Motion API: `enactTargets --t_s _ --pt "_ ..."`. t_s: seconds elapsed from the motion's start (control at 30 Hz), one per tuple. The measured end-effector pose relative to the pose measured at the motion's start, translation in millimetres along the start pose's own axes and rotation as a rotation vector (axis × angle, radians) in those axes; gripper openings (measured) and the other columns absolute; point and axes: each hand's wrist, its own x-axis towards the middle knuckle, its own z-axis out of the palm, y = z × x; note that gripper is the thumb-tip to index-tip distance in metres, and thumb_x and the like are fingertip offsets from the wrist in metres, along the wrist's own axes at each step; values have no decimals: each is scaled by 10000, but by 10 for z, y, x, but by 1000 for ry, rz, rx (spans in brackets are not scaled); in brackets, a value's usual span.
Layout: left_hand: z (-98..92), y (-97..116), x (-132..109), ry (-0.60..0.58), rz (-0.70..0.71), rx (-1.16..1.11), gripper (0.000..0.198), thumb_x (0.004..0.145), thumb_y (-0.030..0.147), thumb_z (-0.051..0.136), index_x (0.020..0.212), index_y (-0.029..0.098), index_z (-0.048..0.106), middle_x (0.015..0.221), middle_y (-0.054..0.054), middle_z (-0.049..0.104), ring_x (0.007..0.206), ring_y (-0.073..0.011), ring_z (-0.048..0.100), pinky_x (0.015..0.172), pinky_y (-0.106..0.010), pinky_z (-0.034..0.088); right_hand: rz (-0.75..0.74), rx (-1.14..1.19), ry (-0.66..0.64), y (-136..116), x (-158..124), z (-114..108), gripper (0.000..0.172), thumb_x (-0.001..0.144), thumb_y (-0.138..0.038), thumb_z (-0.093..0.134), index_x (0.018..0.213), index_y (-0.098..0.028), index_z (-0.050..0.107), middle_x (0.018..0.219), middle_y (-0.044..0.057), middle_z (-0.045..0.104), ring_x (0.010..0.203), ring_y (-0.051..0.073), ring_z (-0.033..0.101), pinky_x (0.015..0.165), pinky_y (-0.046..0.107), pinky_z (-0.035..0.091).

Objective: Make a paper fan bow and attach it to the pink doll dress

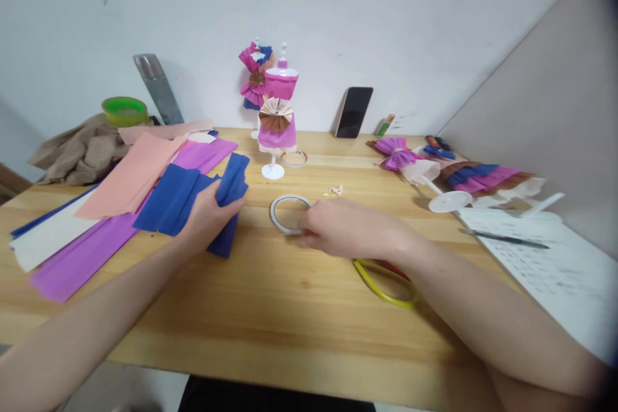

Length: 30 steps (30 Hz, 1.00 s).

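Desk: light wood, right up against a white wall
Blue paper: left of centre, kinda bunched up, gripped between thumb and fingers of the left hand
Tape roll: lying flat, just right of that
Right hand: fingers curled at the roll's edge, blurry, can't tell if they've got it
Farther back: mini mannequin upright, phone leaning

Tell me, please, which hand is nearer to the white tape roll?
Right. The right hand is at the right edge of the white tape roll; the left hand is farther away, to its left, holding blue paper.
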Motion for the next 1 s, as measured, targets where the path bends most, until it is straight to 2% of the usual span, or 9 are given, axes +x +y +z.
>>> enactTargets --t_s 0.13,0.2,0.27,0.4,0.53,0.6,0.7,0.83,1.0 --pt "-253 -34 125 78 71 562 322 814 303 496 1071 169 638 1075 -118 672 1002 -322 622 861 -397 464 125 -72 -22 156 -81 -106 267 855 -256 495 837 -122 725 789 137 708 684 227 645 549 280 329" --pt "-326 -28 142 134 84 765 383 857 288 433 1198 196 582 1222 -136 615 1089 -339 592 856 -405 468 187 -84 -13 207 -102 -122 307 851 -249 466 861 -98 734 802 165 715 686 236 654 543 284 334" --pt "-323 -1 120 136 63 868 477 885 375 421 1319 190 489 1293 -162 566 1108 -364 584 816 -418 485 224 -76 -4 231 -104 -117 344 857 -266 447 867 -82 737 806 181 719 685 237 662 532 284 333" --pt "-173 54 20 -56 -16 972 686 868 543 426 1416 135 362 1243 -199 571 996 -381 631 732 -422 503 178 -36 -37 231 -63 -79 321 834 -292 494 894 -88 735 823 170 730 708 236 675 519 273 331" --pt "-149 14 11 -172 25 990 532 907 319 356 1416 162 374 1251 -161 601 1021 -330 640 776 -393 495 118 -15 -74 241 -15 -25 290 810 -297 531 860 -101 738 822 161 736 725 245 684 515 269 340" --pt "-228 -39 63 -150 39 1010 492 892 219 316 1367 168 437 1194 -160 642 987 -324 653 746 -390 489 114 -22 -72 254 1 0 290 807 -293 535 866 -96 740 831 169 737 735 254 687 517 272 349" --pt "-387 -148 176 -83 1 1075 420 883 251 320 1207 113 548 1027 -210 680 858 -361 666 649 -403 470 120 -39 -73 267 18 25 295 805 -274 531 890 -86 741 846 180 737 750 259 692 528 275 361" --pt "-580 -280 285 -62 -53 1136 330 865 238 335 935 116 633 874 -216 676 796 -367 658 632 -404 448 107 -34 -81 267 35 39 300 811 -277 527 903 -83 737 881 177 739 773 260 695 540 273 373" --pt "-780 -240 269 84 -45 1224 362 871 176 287 980 86 619 921 -225 630 855 -369 618 609 -374 430 94 -40 -85 255 46 50 292 815 -270 524 894 -83 734 871 176 738 763 263 697 543 279 377"
